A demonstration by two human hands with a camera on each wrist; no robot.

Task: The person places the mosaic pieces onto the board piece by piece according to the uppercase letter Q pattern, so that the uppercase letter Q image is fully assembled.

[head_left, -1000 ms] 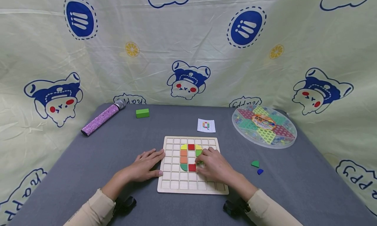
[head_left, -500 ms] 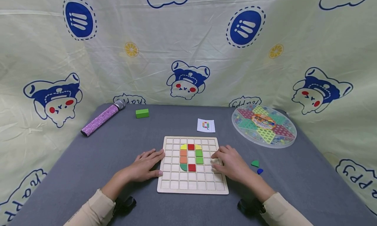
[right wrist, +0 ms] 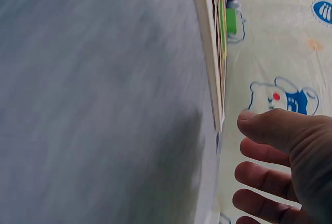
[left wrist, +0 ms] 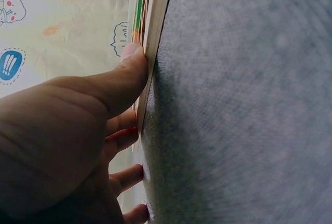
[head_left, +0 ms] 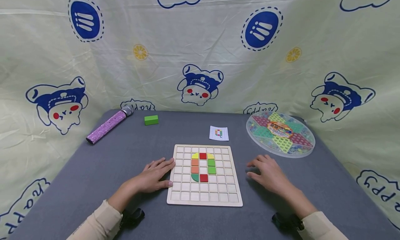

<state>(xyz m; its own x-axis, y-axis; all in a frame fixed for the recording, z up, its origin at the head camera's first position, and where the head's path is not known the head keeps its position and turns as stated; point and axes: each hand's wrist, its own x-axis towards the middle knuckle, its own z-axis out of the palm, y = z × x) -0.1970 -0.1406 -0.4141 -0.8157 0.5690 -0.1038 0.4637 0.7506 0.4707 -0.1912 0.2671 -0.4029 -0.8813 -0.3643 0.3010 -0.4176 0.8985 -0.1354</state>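
Note:
A wooden grid board (head_left: 184, 196) lies in the middle of the table in the head view. Set in its cells are red tiles (head_left: 203, 178), orange tiles (head_left: 195, 169), green square tiles (head_left: 211, 170), yellow tiles (head_left: 195, 156) and a dark green rounded tile (head_left: 195, 178). My left hand (head_left: 156, 175) rests at the board's left edge, with thumb and fingertips touching it and fingers fairly straight. Right of the board, my right hand (head_left: 270, 174) hovers above the cloth, fingers loosely bent and holding nothing. It covers the spot where two small loose tiles lay.
Behind the board lies a small pattern card (head_left: 218, 133). A round clear box (head_left: 281, 134) with a patterned lid stands at the back right. At the back left are a green block (head_left: 151, 120) and a glittery purple microphone (head_left: 109, 127).
My right hand has let go of the green square tile in the board and moved right, off the board and over the loose tiles. My left hand has stayed still.

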